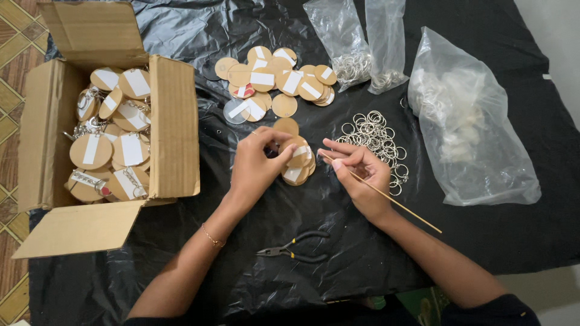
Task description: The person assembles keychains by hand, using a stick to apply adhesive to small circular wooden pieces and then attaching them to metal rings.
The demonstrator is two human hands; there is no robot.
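- Pinched in the grip of the left hand (257,166) is a round brown disc (294,151), taken at the top of a small stack of discs (296,172); the fingers are closed on its left edge.
- A thin wooden stick (386,196) is clamped in the grip of the right hand (360,175) between thumb and fingers, its tip pointed toward 10 o'clock at the held disc and its tail run out toward 4 o'clock past the wrist.
- The held disc is found at the middle of the black plastic sheet (338,253) that covers the tabletop, between the two hands.
- A pile of brown discs with white labels (275,81) is seen at 12 o'clock from the hands.
- A heap of loose metal rings (374,136) lies at 2 o'clock, just beside the right hand.
- Two clear bags of rings (362,51) and a larger clear bag (471,127) are set toward 1 and 3 o'clock.
- An open cardboard box (175,133) filled with finished discs is placed at 9 o'clock.
- Black-handled pliers (296,249) are laid at 6 o'clock, apart from both hands.
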